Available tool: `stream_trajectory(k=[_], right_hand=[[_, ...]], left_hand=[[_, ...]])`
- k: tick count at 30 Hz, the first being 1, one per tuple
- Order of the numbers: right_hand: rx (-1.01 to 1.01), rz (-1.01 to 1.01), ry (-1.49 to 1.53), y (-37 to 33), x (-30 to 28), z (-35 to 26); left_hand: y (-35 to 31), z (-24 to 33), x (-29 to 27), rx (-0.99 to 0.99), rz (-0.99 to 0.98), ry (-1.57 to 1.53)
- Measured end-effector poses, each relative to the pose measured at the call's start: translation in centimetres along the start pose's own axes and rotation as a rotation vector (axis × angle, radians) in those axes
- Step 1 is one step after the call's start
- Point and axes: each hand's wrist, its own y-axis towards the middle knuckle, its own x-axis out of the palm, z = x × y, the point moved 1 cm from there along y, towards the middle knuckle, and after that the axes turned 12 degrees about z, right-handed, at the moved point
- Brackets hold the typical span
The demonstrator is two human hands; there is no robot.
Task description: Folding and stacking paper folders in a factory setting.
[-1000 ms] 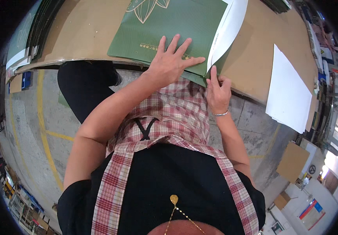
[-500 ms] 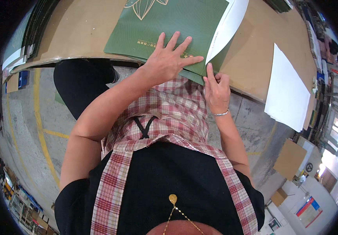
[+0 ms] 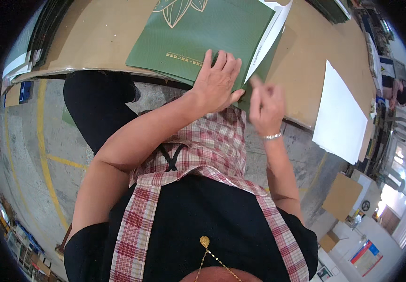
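Observation:
A dark green folder [image 3: 198, 40] with gold line-drawn petals lies at the table's near edge. My left hand [image 3: 217, 82] rests on its lower right part, fingers close together and slightly bent, the thumb out toward the corner. White sheets [image 3: 265, 44] stick out along the folder's right side, one curling up over a green flap [image 3: 271, 63]. Just right of the folder's near corner is my right hand [image 3: 267, 105], with a silver bracelet at the wrist. Its fingers are smeared by motion; the forefinger points away from me, and no held thing shows.
A stack of white sheets [image 3: 341, 115] lies at the right of the brown tabletop [image 3: 301, 75]. Dark green stacks [image 3: 55, 35] stand at the far left, with another [image 3: 327, 9] at the far right. Below the table is a grey floor with yellow lines [image 3: 43, 141].
My left hand has drawn its spread fingers together and shifted slightly right and nearer. My right hand has left the folder's corner and moved right. The white sheet's lifted edge sits lower.

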Motion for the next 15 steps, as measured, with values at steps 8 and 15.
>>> stream_trajectory(k=[8, 15], right_hand=[[-0.142, 0.34, 0.1, 6.5, 4.6, 4.9], [-0.115, 0.279, -0.045, 6.6, 5.0, 4.8]], left_hand=[[-1.0, 0.4, 0.3, -0.087, -0.018, -0.055], [-0.8, 0.4, 0.3, -0.078, 0.011, -0.037]])
